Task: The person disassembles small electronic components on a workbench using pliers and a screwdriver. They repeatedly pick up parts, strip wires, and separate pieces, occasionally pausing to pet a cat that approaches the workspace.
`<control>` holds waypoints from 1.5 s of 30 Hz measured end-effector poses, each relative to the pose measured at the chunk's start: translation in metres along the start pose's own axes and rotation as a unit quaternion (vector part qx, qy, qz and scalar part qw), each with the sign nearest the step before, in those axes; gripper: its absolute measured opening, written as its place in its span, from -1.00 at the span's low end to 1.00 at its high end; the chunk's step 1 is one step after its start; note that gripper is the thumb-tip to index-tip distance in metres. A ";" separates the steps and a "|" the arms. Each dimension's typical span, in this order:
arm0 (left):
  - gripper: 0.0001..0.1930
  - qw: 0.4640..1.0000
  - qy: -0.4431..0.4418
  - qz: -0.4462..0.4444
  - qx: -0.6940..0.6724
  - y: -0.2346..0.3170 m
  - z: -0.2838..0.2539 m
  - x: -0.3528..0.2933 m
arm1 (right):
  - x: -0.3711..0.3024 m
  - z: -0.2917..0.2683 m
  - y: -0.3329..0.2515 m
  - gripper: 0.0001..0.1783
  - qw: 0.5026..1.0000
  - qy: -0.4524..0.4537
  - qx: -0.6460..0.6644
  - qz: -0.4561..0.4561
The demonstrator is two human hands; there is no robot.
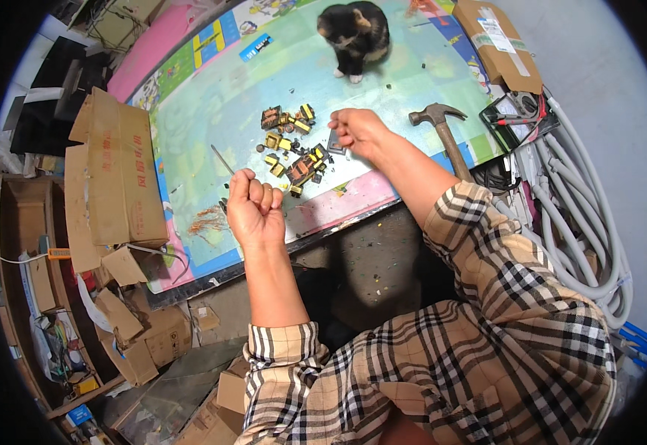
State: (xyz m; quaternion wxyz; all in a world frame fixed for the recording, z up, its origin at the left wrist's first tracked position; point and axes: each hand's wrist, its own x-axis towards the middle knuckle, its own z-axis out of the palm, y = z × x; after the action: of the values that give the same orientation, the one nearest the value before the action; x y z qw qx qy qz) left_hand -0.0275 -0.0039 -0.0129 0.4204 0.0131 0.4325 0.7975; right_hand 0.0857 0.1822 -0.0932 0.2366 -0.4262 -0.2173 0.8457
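Yellow-and-black component pieces (pixel 307 169) lie clustered on the cartoon-printed tabletop (pixel 205 111) between 2 bare hands. The left hand (pixel 255 208) closes around a thin metal-shafted tool (pixel 222 159); the right hand (pixel 358 133) curls beside a small dark block (pixel 334 142), but whether it pinches anything I cannot tell. A claw hammer (pixel 449 141) lies farther right, a black-and-white-pawed cat (pixel 353 37) occupies the far side, and a cardboard box (pixel 123 178) crowds the left edge.

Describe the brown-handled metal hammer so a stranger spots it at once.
Find the wide table with the pale green printed top. On its right side, past the bare right hand, lies the brown-handled metal hammer. Its forked, curved head sets it apart from the small yellow-and-black pieces.
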 end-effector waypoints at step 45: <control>-0.78 0.939 0.077 0.288 0.171 0.124 -0.059 -0.036 | -0.057 0.015 -0.015 -0.63 0.475 0.113 -0.818 -0.303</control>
State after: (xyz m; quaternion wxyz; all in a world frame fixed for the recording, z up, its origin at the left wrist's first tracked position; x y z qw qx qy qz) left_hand -0.1088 -0.1021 0.0501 0.1296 0.1474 0.5710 0.7972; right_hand 0.1062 0.1585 -0.0408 0.0447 -0.4257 -0.8978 0.1034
